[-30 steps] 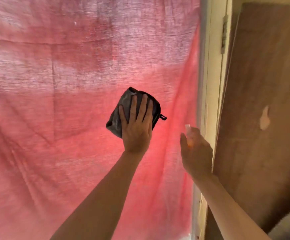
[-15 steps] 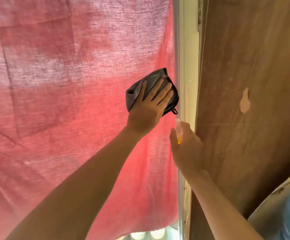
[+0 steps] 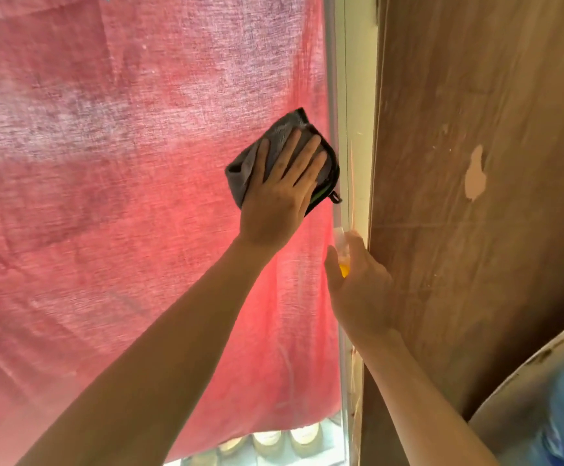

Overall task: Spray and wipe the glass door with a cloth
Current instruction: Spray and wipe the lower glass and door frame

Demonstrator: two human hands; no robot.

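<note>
Mid-wipe: left hand (image 3: pixel 279 193) presses folded grey microfibre cloth (image 3: pixel 267 142) flat against glass door (image 3: pixel 332 79), centre frame; right hand (image 3: pixel 358 290) grips small spray bottle (image 3: pixel 341 243); next, wiping lower

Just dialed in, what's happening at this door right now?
A person is wiping the glass door, which has a red fabric hanging behind it. The left hand presses a folded grey cloth flat against the glass near the right frame. The right hand holds a small spray bottle lower down by the frame; whether it is spraying cannot be told.
</note>
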